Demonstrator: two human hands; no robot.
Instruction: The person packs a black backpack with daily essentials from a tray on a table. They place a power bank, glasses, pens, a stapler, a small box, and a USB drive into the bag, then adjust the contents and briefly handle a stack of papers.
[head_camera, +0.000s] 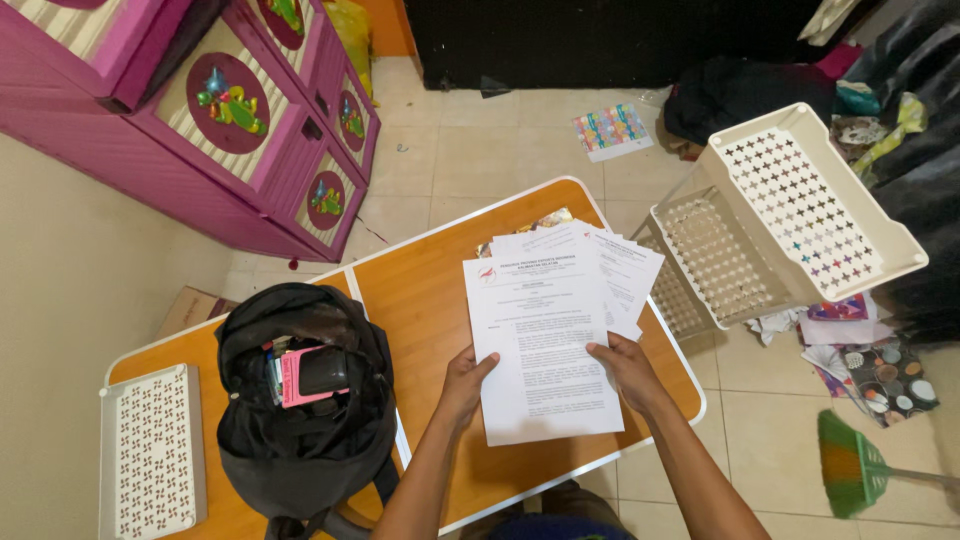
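- Two hands hold one printed sheet (545, 345) between them, above the orange table (420, 300); the left hand (465, 385) has it by the lower left edge, the right hand (625, 365) by the right edge.
- Fingers (484, 366) of the left hand are curled narrow, thumb on top, pinching the paper; those of the right hand are also closed on it, thumb lying across the face.
- Held at both edges like that, the sheet stays flat and facing up, which I judge suits reading it.
- More papers (620, 265) fan out behind the top sheet; whether they rest on the table or are gripped too, I cannot tell.
- Left of the hands, an open black backpack (300, 420) sits on the table with a pink thing inside.
- Further left lies a white perforated tray (150, 455); a cream plastic rack (780, 215) stands on the floor to the right.
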